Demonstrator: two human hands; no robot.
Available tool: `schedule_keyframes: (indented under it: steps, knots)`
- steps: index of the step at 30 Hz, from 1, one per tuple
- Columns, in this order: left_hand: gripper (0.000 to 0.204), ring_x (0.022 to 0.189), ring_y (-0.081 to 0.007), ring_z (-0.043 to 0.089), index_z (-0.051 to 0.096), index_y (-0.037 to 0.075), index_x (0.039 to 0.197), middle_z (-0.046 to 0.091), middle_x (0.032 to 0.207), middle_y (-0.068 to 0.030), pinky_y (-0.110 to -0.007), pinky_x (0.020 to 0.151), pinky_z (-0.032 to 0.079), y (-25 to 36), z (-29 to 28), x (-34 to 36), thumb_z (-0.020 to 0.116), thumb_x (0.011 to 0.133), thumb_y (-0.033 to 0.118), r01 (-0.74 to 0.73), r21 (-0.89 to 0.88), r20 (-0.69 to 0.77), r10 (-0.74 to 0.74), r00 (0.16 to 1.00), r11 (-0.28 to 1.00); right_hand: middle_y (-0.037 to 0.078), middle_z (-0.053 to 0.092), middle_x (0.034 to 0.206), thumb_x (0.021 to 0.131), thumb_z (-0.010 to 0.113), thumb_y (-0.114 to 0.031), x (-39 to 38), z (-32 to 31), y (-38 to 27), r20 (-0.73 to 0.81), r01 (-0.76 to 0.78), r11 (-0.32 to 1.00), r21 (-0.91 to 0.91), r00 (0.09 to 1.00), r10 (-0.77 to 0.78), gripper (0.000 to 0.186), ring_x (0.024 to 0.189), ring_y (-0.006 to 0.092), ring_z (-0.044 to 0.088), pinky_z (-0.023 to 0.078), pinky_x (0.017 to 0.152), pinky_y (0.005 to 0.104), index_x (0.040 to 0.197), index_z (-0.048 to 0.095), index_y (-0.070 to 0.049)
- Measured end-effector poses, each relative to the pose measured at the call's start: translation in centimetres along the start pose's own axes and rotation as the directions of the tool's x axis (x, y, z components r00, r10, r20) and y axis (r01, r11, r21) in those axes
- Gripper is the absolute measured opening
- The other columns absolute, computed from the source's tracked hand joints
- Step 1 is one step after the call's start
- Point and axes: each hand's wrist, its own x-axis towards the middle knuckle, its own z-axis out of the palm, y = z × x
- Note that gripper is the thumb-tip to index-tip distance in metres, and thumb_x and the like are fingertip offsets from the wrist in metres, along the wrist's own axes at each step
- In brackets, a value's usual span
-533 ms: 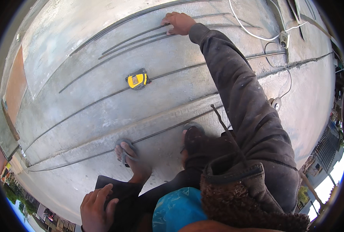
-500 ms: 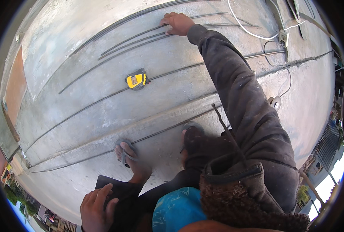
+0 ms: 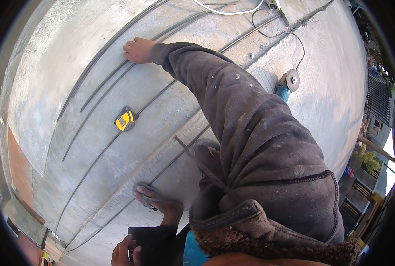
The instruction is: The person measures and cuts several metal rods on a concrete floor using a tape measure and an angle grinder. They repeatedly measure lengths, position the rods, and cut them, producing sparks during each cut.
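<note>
Tape measure point(image 3: 125, 119) on long rod point(image 3: 159, 95), sleeve point(image 3: 233, 93) blocking part, grinder point(image 3: 288, 84) less hidden than earlier, right hand point(image 3: 139, 50) at thin rods point(image 3: 100, 85), left hand point(image 3: 125, 253) low, grips unclear

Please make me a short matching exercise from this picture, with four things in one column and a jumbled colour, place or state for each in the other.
Column one
1. Right hand
2. Tape measure
3. Left hand
4. Angle grinder

Column two
A. Teal, with a round disc
B. Partly cut off by the picture's lower edge
C. Outstretched, at thin dark rods
D. Yellow and black

Right pairs: 1-C, 2-D, 3-B, 4-A
</note>
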Motion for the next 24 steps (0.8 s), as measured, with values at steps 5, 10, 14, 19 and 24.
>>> schedule_keyframes:
  steps: [5, 10, 14, 19, 24]
  knots:
    - [0.034, 0.081, -0.0180, 0.059, 0.058, 0.005, 0.126, 0.066, 0.096, -0.0111, -0.032, 0.075, 0.050, -0.2, 0.4, -0.5, 0.060, 0.095, 0.019, 0.017, -0.015, -0.010, -0.017, 1.000, 1.000, 0.003, 0.055, 0.100, 0.091, 0.053, -0.019, 3.9, -0.1, -0.5, -0.079, -0.121, 0.993, -0.011, 0.990, 0.120, 0.017, 0.098, 0.0191, 0.055, 0.046, 0.075, 0.0373, 0.100, 0.064, -0.010]
    - [0.035, 0.082, -0.0176, 0.058, 0.058, 0.004, 0.127, 0.066, 0.095, -0.0116, -0.032, 0.074, 0.049, 0.0, 1.0, -0.1, 0.060, 0.095, 0.018, 0.013, -0.080, -0.027, -0.015, 1.000, 0.997, 0.004, 0.056, 0.100, 0.090, 0.053, -0.018, 7.2, -1.0, -2.9, -0.181, -0.453, 0.857, 0.246, 0.847, 0.499, 0.017, 0.098, 0.0203, 0.055, 0.046, 0.077, 0.0397, 0.102, 0.064, -0.011]
    - [0.033, 0.082, -0.0211, 0.060, 0.059, 0.004, 0.126, 0.067, 0.097, -0.0133, -0.033, 0.074, 0.050, 0.8, 0.7, 0.1, 0.059, 0.096, 0.019, 0.030, -0.006, 0.023, -0.030, 0.999, 1.000, 0.005, 0.057, 0.101, 0.090, 0.054, -0.018, 6.4, -3.4, -7.2, -0.248, -0.203, 0.881, 0.428, 0.911, 0.330, 0.015, 0.101, 0.0224, 0.058, 0.048, 0.079, 0.0423, 0.101, 0.062, -0.013]
    - [0.033, 0.089, -0.0309, 0.066, 0.059, 0.005, 0.123, 0.067, 0.103, -0.0177, -0.041, 0.075, 0.051, 1.0, 0.0, 0.8, 0.059, 0.095, 0.023, -0.124, 0.173, 0.088, 0.110, 0.990, 0.977, 0.006, 0.060, 0.106, 0.094, 0.049, -0.023, -2.9, -6.4, -3.0, 0.043, -0.071, 0.769, 0.635, 0.998, 0.056, 0.018, 0.096, 0.0283, 0.063, 0.052, 0.080, 0.0454, 0.104, 0.062, -0.017]
    - [0.037, 0.082, -0.0338, 0.064, 0.058, 0.001, 0.118, 0.066, 0.090, -0.0149, -0.041, 0.073, 0.050, 1.1, 0.2, 1.3, 0.066, 0.085, 0.016, -0.219, 0.070, 0.142, 0.207, 0.968, 0.973, 0.006, 0.067, 0.089, 0.091, 0.050, -0.027, -16.6, -5.4, 5.8, 0.258, -0.366, 0.770, 0.523, 0.929, 0.266, 0.019, 0.089, 0.0269, 0.064, 0.050, 0.075, 0.0432, 0.093, 0.065, -0.015]
